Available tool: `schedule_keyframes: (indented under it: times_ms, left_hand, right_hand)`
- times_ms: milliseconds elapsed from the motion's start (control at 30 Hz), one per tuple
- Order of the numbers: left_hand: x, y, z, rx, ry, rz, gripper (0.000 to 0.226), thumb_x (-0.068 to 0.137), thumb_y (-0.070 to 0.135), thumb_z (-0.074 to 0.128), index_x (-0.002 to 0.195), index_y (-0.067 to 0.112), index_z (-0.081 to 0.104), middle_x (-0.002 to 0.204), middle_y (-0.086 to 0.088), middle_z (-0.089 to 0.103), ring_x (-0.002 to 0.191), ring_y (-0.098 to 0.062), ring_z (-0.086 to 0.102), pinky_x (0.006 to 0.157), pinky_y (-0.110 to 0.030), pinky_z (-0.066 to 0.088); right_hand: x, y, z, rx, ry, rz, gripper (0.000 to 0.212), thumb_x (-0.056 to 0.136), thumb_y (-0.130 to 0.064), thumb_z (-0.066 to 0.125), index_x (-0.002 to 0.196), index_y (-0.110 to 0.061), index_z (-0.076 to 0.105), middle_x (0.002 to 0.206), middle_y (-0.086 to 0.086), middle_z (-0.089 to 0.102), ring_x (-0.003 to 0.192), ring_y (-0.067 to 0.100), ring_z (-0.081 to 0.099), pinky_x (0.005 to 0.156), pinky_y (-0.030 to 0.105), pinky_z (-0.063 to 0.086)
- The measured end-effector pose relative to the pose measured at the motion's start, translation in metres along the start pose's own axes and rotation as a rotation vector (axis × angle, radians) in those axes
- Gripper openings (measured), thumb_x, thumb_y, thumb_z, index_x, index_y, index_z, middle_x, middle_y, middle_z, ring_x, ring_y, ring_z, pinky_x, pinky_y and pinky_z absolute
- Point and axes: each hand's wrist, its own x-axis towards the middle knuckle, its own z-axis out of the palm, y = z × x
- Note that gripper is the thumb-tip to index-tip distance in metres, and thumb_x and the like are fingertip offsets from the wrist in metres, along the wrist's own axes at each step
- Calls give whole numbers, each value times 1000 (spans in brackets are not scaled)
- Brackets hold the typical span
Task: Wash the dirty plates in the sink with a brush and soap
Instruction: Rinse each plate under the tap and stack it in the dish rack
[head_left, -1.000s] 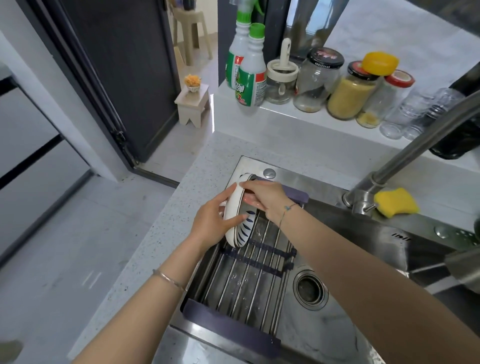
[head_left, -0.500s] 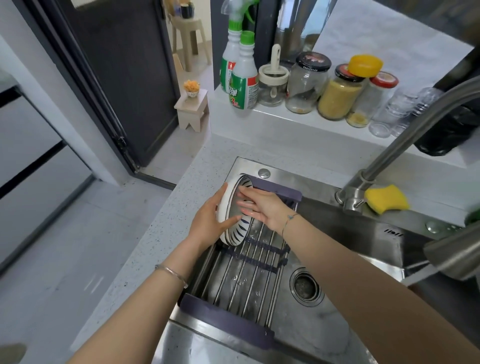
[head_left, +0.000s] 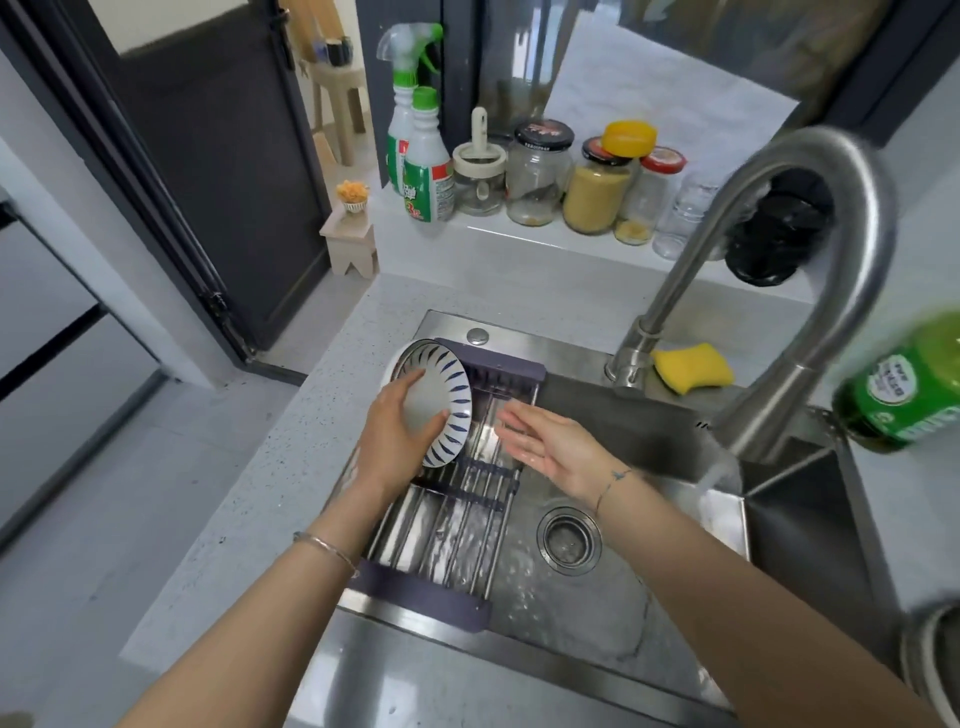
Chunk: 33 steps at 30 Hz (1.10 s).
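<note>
Over the far left corner of the sink (head_left: 597, 623), in the head view, the left hand (head_left: 392, 441) holds a blue-striped plate (head_left: 441, 389) on its edge, thumb laid across the white inner face and fingers curled round the back. The plate is tilted, its face turned to the right, with its lower rim at the far end of the roll-up drying rack (head_left: 447, 525) that spans the left side of the sink. A white rim shows just behind the plate, though what it belongs to cannot be told. The right hand (head_left: 550, 441) hovers above the rack just right of the plate and apart from it; it is wide, wet, its fingers straight, and it holds nothing. Right of the rack the drain (head_left: 569, 540) sits in the wet sink floor. The curved steel faucet (head_left: 810, 249) rises from the far edge of the sink, and a yellow sponge (head_left: 693, 368) lies on the worktop (head_left: 291, 441) just beside its base. A green bottle (head_left: 904, 389), blurred, stands at the right edge of the sink. Along the raised ledge at the far edge stand a spray bottle (head_left: 402, 104), a green-capped cleaner bottle (head_left: 428, 166) and a row of jars (head_left: 597, 192).
</note>
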Motion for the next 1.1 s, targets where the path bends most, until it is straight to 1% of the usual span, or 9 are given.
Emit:
schedule_keyframes:
  times_ms: [133, 233, 367, 433, 567, 667, 733, 900, 1100]
  left_hand:
    - [-30, 26, 40, -102, -140, -5, 42, 88, 25, 72, 127, 16, 59, 120, 7, 62, 111, -11, 57, 99, -29, 47]
    - [-56, 49, 80, -174, -287, -19, 32, 88, 20, 71, 118, 11, 65, 110, -2, 68, 100, -16, 63, 85, -15, 51]
    - [-93, 86, 149, -181, -527, -9, 18, 89, 22, 70, 105, 18, 67, 96, -7, 70, 82, -21, 65, 78, -37, 55]
    - [-108, 104, 182, -193, -600, -2, 17, 89, 24, 69, 104, 16, 67, 79, 1, 63, 69, -11, 56, 65, -29, 49]
    - [-142, 158, 243, -190, -761, 37, 13, 94, 24, 63, 101, 13, 63, 75, 1, 56, 68, -12, 50, 55, -12, 38]
    - [-166, 190, 285, -171, -867, 57, 15, 97, 27, 58, 89, 15, 59, 82, -11, 53, 72, -19, 48, 54, -18, 38]
    - [-176, 199, 305, -94, -895, 76, 24, 97, 36, 57, 96, 12, 60, 84, -6, 59, 71, -17, 53, 60, -25, 42]
    - [-199, 220, 348, 49, -892, 162, 36, 93, 48, 56, 97, 12, 55, 86, -2, 61, 73, -17, 56, 67, -31, 48]
    - [-210, 220, 374, 51, -887, 91, 31, 93, 45, 58, 84, 17, 46, 79, -10, 62, 65, -22, 55, 64, -39, 51]
  right_hand:
    - [-53, 8, -52, 21, 47, 5, 27, 89, -23, 61, 114, -12, 63, 113, 1, 69, 97, 14, 68, 75, 22, 55]
    - [-99, 15, -99, 4, 101, 3, 39, 78, -28, 65, 114, -12, 63, 115, 3, 70, 99, 16, 69, 79, 24, 56]
    - [-172, 17, -173, -9, 208, -29, 39, 81, -27, 62, 115, -10, 62, 113, 4, 70, 98, 17, 69, 79, 25, 57]
    - [-205, 13, -204, -80, 301, -61, 29, 88, -24, 60, 113, -9, 63, 109, 4, 71, 95, 18, 70, 78, 25, 56]
    - [-271, -1, -262, -175, 518, -167, 14, 93, -15, 58, 101, -6, 64, 91, 9, 69, 69, 13, 66, 55, 14, 52]
    - [-310, -3, -308, -272, 716, -209, 8, 90, -15, 64, 86, -8, 65, 76, 8, 63, 47, 7, 54, 40, 12, 38]
    - [-325, 1, -336, -412, 842, -230, 14, 88, -15, 66, 81, -4, 64, 70, 8, 60, 44, 10, 49, 37, 12, 35]
    - [-352, 24, -402, -745, 1080, -211, 29, 86, -26, 70, 71, -8, 52, 72, 9, 57, 71, 26, 53, 66, 32, 37]
    - [-347, 45, -432, -711, 1117, -179, 24, 89, -22, 65, 94, -4, 49, 84, 9, 55, 80, 28, 53, 69, 34, 39]
